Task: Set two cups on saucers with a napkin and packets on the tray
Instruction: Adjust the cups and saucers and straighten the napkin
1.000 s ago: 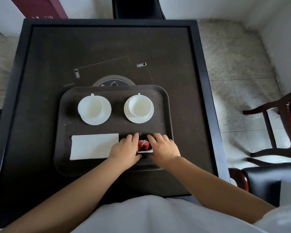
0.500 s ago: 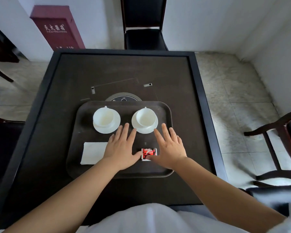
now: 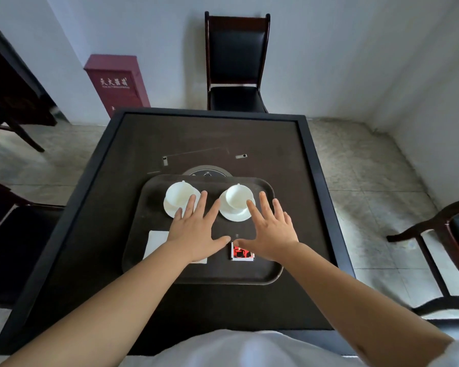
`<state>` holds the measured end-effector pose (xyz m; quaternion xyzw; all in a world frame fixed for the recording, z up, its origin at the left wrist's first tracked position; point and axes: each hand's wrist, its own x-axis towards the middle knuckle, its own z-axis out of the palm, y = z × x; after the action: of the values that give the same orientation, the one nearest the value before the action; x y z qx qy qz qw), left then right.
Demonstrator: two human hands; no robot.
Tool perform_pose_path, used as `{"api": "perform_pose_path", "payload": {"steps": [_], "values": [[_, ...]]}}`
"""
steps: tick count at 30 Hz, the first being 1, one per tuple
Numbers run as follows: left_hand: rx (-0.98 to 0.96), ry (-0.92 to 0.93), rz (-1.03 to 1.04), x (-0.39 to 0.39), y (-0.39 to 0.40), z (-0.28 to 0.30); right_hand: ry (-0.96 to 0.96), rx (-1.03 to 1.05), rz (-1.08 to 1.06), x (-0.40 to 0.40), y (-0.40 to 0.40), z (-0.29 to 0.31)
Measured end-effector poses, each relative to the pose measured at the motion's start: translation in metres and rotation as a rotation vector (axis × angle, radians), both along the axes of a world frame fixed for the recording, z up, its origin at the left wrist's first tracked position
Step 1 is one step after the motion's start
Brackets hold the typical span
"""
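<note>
- Both hands have let go of the small red, black and white packets [image 3: 241, 253]; a second ago the fingertips pinched them from either side, now the packets lie alone on the near right part of the dark brown plastic tray [image 3: 265, 274]
- The left hand [image 3: 196, 229] is spread flat with straight fingers, holding nothing, raised over the tray so that it hides much of the white folded paper napkin [image 3: 157, 241]; its fingertips overlap the left white cup on its white saucer [image 3: 179, 198] in view, and I cannot tell whether they touch
- The right hand [image 3: 272, 231] is likewise splayed wide and empty, its fingers reaching across the right white cup on its white saucer [image 3: 236, 201]
- Judged from this layout, every item is on the tray: two cups on saucers at the far side, napkin near left, packets near right; the task looks finished and the open palms read as a release
- Writing: the dark red metal cabinet [image 3: 117, 84] against the wall carries pale Chinese characters, too blurred to read surely; the packets show a red cup-like print, no legible text
</note>
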<state>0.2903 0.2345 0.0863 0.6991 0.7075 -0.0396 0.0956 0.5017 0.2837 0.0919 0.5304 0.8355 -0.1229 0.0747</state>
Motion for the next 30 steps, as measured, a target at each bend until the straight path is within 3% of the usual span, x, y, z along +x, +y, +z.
{"api": "perform_pose_path", "payload": {"steps": [15, 23, 27, 30], "values": [[-0.026, -0.089, -0.066, -0.001, 0.056, 0.001, 0.047, -0.092, -0.023, -0.006, 0.048, -0.005], [-0.212, -0.371, 0.089, 0.009, 0.097, -0.021, 0.09, -0.209, -0.073, -0.007, 0.098, -0.027], [-0.227, -0.555, 0.215, 0.013, 0.113, -0.037, 0.167, -0.291, -0.068, -0.011, 0.124, -0.038], [-0.212, -0.593, 0.207, 0.016, 0.119, -0.049, 0.159, -0.34, -0.009, -0.018, 0.137, -0.044]]}}
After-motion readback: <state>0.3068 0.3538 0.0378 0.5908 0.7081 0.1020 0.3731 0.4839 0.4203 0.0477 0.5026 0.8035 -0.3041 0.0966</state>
